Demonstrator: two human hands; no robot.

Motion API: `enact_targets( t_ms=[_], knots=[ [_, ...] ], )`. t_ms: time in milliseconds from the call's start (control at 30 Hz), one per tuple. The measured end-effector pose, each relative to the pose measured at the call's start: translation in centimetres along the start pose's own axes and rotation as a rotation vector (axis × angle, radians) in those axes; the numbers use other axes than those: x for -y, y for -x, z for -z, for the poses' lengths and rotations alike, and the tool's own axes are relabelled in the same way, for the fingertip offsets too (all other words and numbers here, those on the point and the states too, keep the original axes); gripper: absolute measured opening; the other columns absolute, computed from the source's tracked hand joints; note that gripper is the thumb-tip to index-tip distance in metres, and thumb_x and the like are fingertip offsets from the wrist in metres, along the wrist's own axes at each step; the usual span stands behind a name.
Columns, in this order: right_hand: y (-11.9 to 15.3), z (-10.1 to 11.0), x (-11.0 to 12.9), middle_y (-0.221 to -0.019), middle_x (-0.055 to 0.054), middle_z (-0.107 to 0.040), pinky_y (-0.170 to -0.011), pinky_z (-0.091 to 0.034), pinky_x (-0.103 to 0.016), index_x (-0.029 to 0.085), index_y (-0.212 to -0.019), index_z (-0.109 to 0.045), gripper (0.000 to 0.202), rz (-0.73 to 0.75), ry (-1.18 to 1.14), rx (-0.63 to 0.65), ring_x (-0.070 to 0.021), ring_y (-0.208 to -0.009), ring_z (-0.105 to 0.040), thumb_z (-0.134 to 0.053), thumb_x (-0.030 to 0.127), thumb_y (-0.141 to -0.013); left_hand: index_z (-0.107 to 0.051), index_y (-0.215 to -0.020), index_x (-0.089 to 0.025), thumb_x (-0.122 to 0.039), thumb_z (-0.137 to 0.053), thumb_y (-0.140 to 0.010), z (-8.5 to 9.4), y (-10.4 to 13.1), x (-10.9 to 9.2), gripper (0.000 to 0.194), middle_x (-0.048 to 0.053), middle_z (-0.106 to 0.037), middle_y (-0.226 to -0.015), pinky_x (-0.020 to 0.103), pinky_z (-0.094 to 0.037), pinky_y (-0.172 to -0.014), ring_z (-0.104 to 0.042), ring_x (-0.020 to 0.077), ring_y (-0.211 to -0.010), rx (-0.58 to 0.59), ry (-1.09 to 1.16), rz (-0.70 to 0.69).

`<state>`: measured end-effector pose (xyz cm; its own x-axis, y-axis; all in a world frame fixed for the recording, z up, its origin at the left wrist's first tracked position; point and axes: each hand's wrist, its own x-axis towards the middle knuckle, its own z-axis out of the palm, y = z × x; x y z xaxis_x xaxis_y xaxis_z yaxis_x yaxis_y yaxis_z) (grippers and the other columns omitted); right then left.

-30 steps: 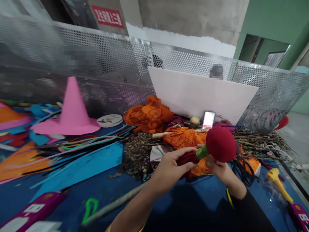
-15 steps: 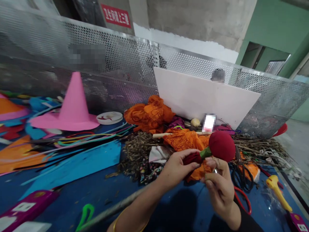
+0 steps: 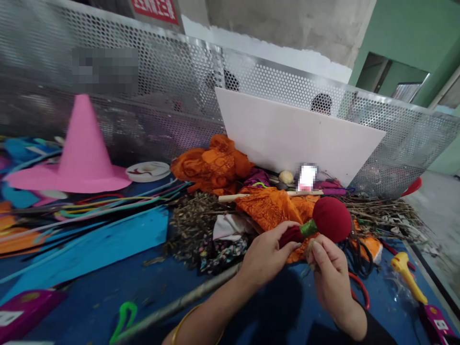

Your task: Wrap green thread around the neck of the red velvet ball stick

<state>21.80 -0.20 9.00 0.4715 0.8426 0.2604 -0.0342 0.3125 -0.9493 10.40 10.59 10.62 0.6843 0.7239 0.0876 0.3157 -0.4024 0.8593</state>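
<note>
My left hand (image 3: pixel 268 254) is closed around the gathered tail of a dark red cloth bundle. Its stuffed round end (image 3: pixel 332 219) points right, and a green binding (image 3: pixel 307 229) is wrapped round the neck between ball and tail. Just below that neck, my right hand (image 3: pixel 328 275) is pinched, thumb against fingers; what lies in the pinch is too small to make out. Behind the bundle lies crumpled orange patterned cloth (image 3: pixel 268 206), with a wooden stick (image 3: pixel 232 197) across it.
A pink pointed hat (image 3: pixel 82 143) and a white tape roll (image 3: pixel 148 171) stand at the left. A metal rod (image 3: pixel 187 299) crosses the blue table in front. Dry twigs (image 3: pixel 388 211) and a yellow-handled tool (image 3: pixel 411 278) lie at the right. A white board (image 3: pixel 294 134) leans on the perforated screen.
My view has swung a little, shifting the scene left. My right hand has turned at the neck, fingers now pinched upright. The left keeps its hold on the bundle.
</note>
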Motion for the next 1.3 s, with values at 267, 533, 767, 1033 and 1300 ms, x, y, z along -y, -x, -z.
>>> enact_targets(
  t_ms=[267,533,767,1033,1300],
  knots=[
    [-0.1,-1.1,0.3,-0.060,0.003,-0.040,-0.055,-0.030,-0.025,0.019,-0.062,-0.050,0.040,-0.004,-0.021,-0.091,-0.0120,-0.059,-0.036,-0.059,0.046,-0.090,-0.064,-0.113,-0.025,-0.032,-0.056,-0.083,-0.2,0.1,-0.1,0.032,-0.002,-0.075,-0.094,0.027,-0.045,-0.066,-0.060,0.0152,-0.063,-0.033,-0.143,0.006],
    [-0.4,-0.6,0.7,-0.060,0.003,-0.045,-0.050,-0.034,-0.023,0.019,-0.068,-0.053,0.033,0.006,-0.058,0.009,-0.0104,-0.054,-0.038,-0.053,0.039,-0.095,-0.065,-0.112,-0.024,-0.025,-0.053,-0.085,0.2,0.2,-0.4,0.030,0.004,-0.074,-0.107,0.029,-0.048,-0.084,-0.068,0.0211,-0.094,0.011,-0.272,-0.094],
    [-1.3,0.7,4.1,-0.087,-0.007,-0.064,-0.076,-0.049,-0.030,0.019,-0.074,-0.062,0.027,0.244,0.349,0.170,-0.0186,-0.087,-0.060,-0.049,0.029,-0.096,-0.064,-0.112,-0.023,-0.026,-0.046,-0.092,0.2,0.5,-0.7,0.027,0.004,-0.074,-0.104,0.028,-0.048,-0.078,-0.068,0.0209,-0.093,0.190,-0.342,-0.181],
    [-1.9,2.1,4.3,-0.074,-0.002,-0.056,-0.066,-0.046,-0.028,0.020,-0.072,-0.059,0.028,0.220,0.561,0.171,-0.0153,-0.072,-0.056,-0.048,0.027,-0.096,-0.062,-0.114,-0.023,-0.024,-0.047,-0.090,-0.4,0.4,-0.7,0.028,0.005,-0.073,-0.107,0.031,-0.048,-0.081,-0.068,0.0228,-0.096,0.203,-0.465,-0.153],
    [-2.3,2.8,5.2,-0.078,-0.004,-0.063,-0.067,-0.048,-0.028,0.020,-0.078,-0.057,0.027,0.268,0.602,0.350,-0.0153,-0.072,-0.059,-0.042,0.027,-0.099,-0.055,-0.117,-0.020,-0.027,-0.047,-0.091,-0.2,0.3,-1.0,0.027,0.007,-0.074,-0.098,0.031,-0.047,-0.074,-0.071,0.0261,-0.089,0.190,-0.490,-0.072]
  ],
)
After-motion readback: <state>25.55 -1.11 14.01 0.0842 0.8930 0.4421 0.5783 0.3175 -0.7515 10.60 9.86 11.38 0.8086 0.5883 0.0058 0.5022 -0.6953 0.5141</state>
